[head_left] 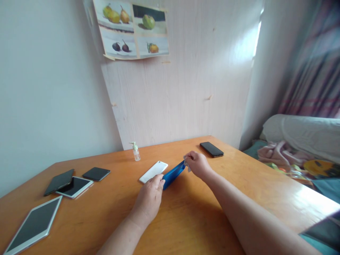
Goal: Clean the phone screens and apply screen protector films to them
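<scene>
My left hand (152, 193) is closed on the near end of a blue phone case (174, 175), thumb along its edge. The case is held tilted above the table, its long side facing me; whether a phone sits inside it I cannot tell. At its far end, my right hand (198, 163) pinches a small whitish cloth (187, 163) against the corner. Just behind the case, a white phone (154, 171) lies on the table, partly hidden by my left hand.
On the wooden table (106, 216) stand a pump bottle (136, 153) and, back right, a black phone (211, 149). Several tablets lie left, among them a white-framed one (34, 223) and a dark one (96, 173). A bed with bedding (305, 131) is at the right.
</scene>
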### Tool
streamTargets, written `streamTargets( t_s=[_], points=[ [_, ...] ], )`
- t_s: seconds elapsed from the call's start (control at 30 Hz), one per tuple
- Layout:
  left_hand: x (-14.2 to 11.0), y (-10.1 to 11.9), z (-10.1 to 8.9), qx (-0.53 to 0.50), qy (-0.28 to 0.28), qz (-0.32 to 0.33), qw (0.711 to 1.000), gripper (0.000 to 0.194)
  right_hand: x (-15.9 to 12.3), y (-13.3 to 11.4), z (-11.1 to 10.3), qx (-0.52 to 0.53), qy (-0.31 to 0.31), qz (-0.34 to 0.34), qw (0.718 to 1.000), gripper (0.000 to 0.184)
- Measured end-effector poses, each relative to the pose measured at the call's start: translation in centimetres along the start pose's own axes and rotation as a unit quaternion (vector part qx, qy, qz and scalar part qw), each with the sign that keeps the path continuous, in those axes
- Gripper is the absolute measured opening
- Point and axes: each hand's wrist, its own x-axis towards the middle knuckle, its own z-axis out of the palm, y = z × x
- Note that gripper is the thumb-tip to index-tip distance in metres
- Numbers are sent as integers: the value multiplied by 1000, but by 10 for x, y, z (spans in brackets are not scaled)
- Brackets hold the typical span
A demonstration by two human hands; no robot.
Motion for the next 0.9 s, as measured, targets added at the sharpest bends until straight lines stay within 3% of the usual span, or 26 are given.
streamTargets(
  t_s=[0.23,0.3,0.4,0.47,0.53,0.67,0.73,0.8,0.9],
  points=[
    [0,-3,2,-24,-2,4,1000,29,-34,-29,13,-31,-108,-190,975,18],
    [0,-2,2,-22,-1,3,1000,29,-29,-26,9,-32,-105,-154,982,19],
    [0,2,1,-11,4,2,1000,31,-11,-13,-1,-42,-51,-46,997,20],
    [-1,3,2,-8,6,3,1000,31,-4,-7,-4,-53,-20,-24,998,20],
    [-1,2,2,-10,5,8,1000,31,-7,-9,-2,-60,-24,-56,996,19],
    [-2,-3,4,-35,6,26,999,26,-39,-32,16,-49,-93,-190,976,19],
    [-2,-5,5,-44,6,33,998,24,-52,-42,21,-42,-125,-223,966,19],
    [-2,-5,4,-42,4,33,999,24,-54,-45,21,-42,-138,-217,965,20],
    [-2,-2,4,-24,2,27,999,24,-38,-36,9,-66,-108,-149,981,21]
  ],
)
